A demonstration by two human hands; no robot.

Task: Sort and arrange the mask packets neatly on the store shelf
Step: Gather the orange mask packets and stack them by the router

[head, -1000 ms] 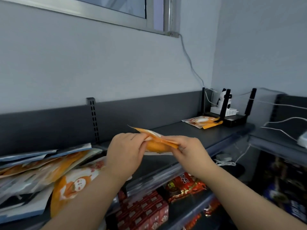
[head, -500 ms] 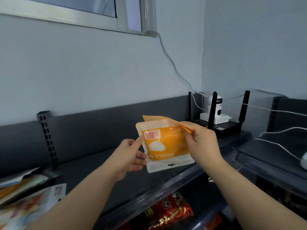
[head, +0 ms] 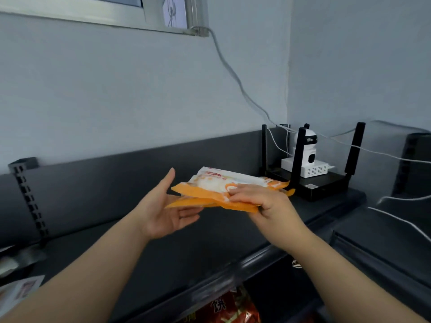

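1. Half a second back the mask packets [head: 210, 186] stood upright, facing the person. Now they lie tipped flat, and the left hand [head: 163, 210] has opened out beneath them.
2. The right hand [head: 263, 201] pinches the stack at its right end, thumb on top and fingers curled below. The left hand is spread palm up with the thumb raised. It grips nothing, and its fingers reach under the stack's left end.
3. The packets hang above the shelf [head: 186, 248], not on it. Their long axis runs left to right along the shelf. The router [head: 324, 185] is just beyond their right end, so setting them down looks to me like a straight drop.
4. Around them are a pale wall, a cable running to a small camera [head: 309, 148], and red snack bags [head: 224, 308] on the shelf below.
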